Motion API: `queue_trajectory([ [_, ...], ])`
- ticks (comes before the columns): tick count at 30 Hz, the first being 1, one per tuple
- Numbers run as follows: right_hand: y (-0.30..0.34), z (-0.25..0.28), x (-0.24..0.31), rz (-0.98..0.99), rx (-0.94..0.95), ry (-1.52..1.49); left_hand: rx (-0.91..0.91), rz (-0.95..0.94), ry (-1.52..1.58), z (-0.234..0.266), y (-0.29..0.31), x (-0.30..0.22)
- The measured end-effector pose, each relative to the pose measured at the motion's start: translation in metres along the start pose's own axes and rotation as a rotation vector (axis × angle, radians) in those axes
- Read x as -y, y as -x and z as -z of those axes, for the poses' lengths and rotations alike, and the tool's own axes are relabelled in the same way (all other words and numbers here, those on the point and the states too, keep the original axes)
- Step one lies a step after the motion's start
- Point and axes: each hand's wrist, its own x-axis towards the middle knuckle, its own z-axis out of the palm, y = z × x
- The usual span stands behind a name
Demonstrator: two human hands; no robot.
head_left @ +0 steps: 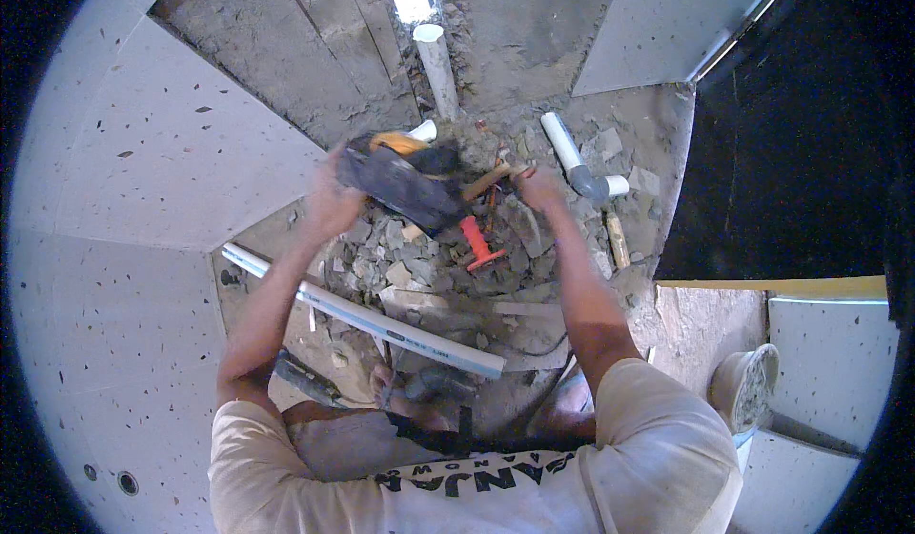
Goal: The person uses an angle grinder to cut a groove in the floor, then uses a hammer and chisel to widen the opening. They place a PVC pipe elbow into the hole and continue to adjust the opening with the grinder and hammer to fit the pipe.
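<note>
A black tool bag point(405, 186), smeared by motion, is tilted above the broken rubble point(381, 258). My left hand point(334, 202) grips its left edge with closed fingers. Something orange-yellow point(396, 141) shows at the bag's top. My right hand point(540, 191) is closed round the end of a wooden handle point(488, 181); the other end reaches the bag's right side, and its head is hidden. Just below the bag, a red grip with a flared guard point(479, 243) leans in the rubble. Whatever else the bag contains is hidden.
A long white pipe point(381, 324) lies across the near rubble. To the right are a white pipe with a grey elbow point(586, 181) and a wooden handle point(618, 239). Ahead, a white pipe point(437, 72) stands up. A dirty bucket point(745, 391) sits at right; speckled panels flank the floor.
</note>
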Motion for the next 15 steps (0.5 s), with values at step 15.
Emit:
queue_trajectory([
  [15,0.025,-0.021,0.097,-0.235,0.144,-0.154,0.394,0.284,-0.865,0.101,0.029,0.122],
])
